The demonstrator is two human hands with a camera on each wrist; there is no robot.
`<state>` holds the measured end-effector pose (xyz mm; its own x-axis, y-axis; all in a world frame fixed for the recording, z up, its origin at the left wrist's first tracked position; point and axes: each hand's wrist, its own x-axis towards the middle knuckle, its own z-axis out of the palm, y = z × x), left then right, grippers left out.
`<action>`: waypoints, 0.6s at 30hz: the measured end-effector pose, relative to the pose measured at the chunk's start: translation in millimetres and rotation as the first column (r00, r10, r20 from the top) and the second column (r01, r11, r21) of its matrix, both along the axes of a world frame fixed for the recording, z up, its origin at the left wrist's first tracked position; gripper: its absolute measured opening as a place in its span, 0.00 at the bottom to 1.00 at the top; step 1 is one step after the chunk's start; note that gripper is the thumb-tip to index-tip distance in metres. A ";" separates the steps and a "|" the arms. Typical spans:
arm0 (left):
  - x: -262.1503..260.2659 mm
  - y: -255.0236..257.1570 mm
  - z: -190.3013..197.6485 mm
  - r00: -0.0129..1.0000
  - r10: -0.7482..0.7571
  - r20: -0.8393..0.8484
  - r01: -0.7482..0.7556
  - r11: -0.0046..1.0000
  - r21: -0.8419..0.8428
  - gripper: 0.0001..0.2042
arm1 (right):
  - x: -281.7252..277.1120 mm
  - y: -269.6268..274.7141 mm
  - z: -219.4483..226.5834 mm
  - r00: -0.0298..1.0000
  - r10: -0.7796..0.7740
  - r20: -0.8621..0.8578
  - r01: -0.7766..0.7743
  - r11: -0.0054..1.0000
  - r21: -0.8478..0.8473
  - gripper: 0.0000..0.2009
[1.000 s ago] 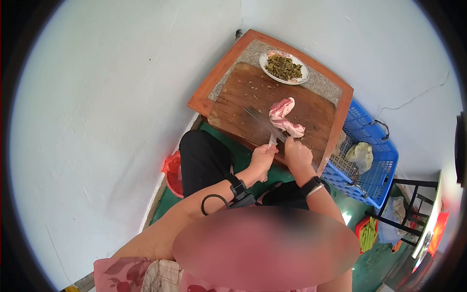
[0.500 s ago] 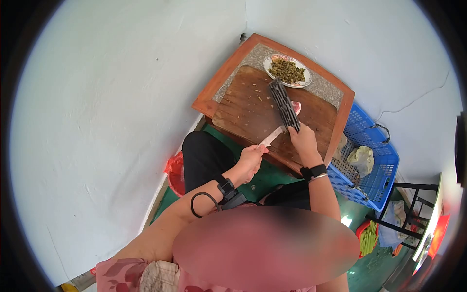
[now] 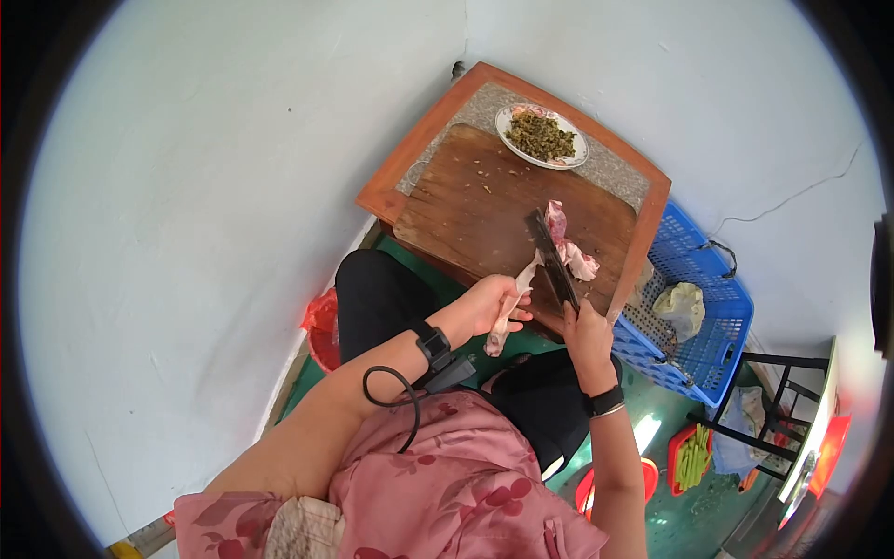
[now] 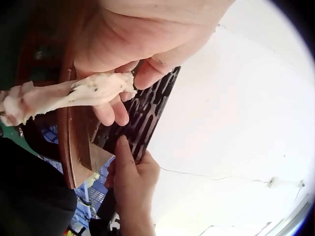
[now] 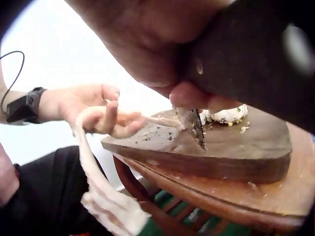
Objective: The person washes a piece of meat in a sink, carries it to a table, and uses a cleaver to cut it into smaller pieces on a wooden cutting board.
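Observation:
My left hand (image 3: 489, 306) holds a long pale strip of meat (image 3: 500, 334) at the near edge of the wooden board (image 3: 456, 210). One end hangs below the hand; the other reaches the cleaver (image 3: 555, 261). My right hand (image 3: 589, 347) grips the cleaver's handle, its blade nearly edge-on beside pink and white meat (image 3: 580, 262). In the left wrist view the strip (image 4: 69, 94) crosses under the left palm (image 4: 152, 34), with the patterned blade (image 4: 152, 105) behind. The right wrist view shows the strip (image 5: 106, 196) draped over the left hand (image 5: 98, 110), its far end at the blade (image 5: 193, 125).
A plate (image 3: 581, 155) of chopped green food stands at the table's back. Right of the table are a blue basket (image 3: 736, 321) and a black-legged stool (image 3: 784, 410). A red bag-lined bin (image 3: 321, 326) stands left of the legs, and a red tray of green stalks (image 3: 693, 458) sits on the floor.
The cleaver has turned from showing its flat side to nearly edge-on and has come lower, uncovering the meat. My left hand has shifted slightly right, and more of the strip hangs below it.

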<state>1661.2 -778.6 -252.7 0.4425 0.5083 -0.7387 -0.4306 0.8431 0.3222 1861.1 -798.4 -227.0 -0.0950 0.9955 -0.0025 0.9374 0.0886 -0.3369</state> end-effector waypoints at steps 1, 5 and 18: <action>1.3 4.1 -2.4 1.000 -0.016 0.001 0.016 1.000 0.000 0.13 | -1.8 -1.3 0.8 0.999 -0.027 -0.017 0.027 1.000 -0.008 0.13; 13.4 14.8 -9.2 0.980 -0.052 -0.191 0.074 0.991 0.112 0.12 | -10.2 -9.8 -7.2 0.996 -0.063 -0.068 0.065 0.998 0.018 0.13; 29.9 7.1 0.4 0.873 0.007 -0.488 0.130 0.960 0.247 0.10 | -39.3 16.9 -16.2 0.978 0.027 0.208 -0.026 1.000 -0.006 0.06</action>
<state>1691.1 -771.5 -252.3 0.1046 0.6975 -0.7089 -0.1143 0.7165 0.6882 1821.8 -781.5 -243.2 -0.1180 0.9926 -0.0285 0.9843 0.1131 -0.1356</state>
